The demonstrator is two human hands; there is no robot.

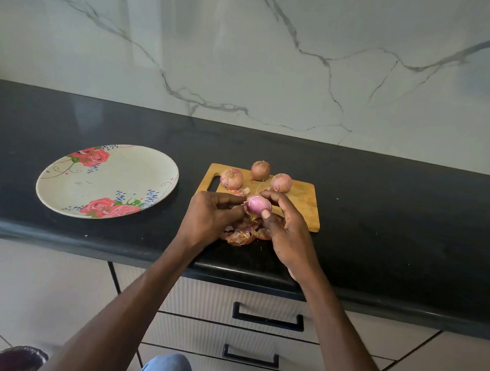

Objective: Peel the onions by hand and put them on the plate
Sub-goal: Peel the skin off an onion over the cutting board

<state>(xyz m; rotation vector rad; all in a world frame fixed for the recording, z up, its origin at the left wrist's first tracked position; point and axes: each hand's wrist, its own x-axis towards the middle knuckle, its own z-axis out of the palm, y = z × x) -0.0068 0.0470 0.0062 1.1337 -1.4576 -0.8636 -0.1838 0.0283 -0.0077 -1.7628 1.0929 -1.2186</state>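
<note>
Countertop [393, 207]: black, polished stone. Oval floral plate [117, 180] at left, nothing on it. Rectangular wooden board [302, 200] carries three unpeeled onions [260, 170]. Right hand [285, 234], fingers curled, grips one glossy pink peeled onion [258, 204]; left hand [212, 217] pinches at its end. Papery skins [241, 235] heaped beneath.

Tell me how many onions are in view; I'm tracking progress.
4: three unpeeled at the cutting board's far edge; one nearly peeled held in both hands.
</note>
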